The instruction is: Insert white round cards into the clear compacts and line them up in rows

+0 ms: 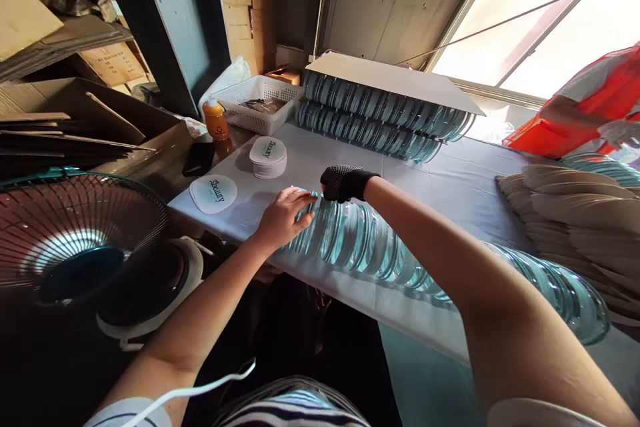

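A long row of round clear glass discs (345, 240) stands on edge along the front of the table. My left hand (285, 217) is bare and rests against the left end of this row, fingers apart and partly bent. Over the top edge of the row, near the same end, my right hand (345, 183) in a black dotted glove has its fingers curled down on a glass disc; the fingertips are hidden. Behind my left hand lies a stack of white round cards (270, 159) with printed lettering. A flatter pile of similar cards (213, 194) is nearer the table's left edge.
More glass discs (370, 117) fill two rows at the back under a cardboard sheet (395, 79). A white basket (265, 121) and orange bottle (216, 121) stand back left. A fan (75, 233) is at left. Cardboard pieces (575, 227) and a person in an orange vest (580, 107) are right.
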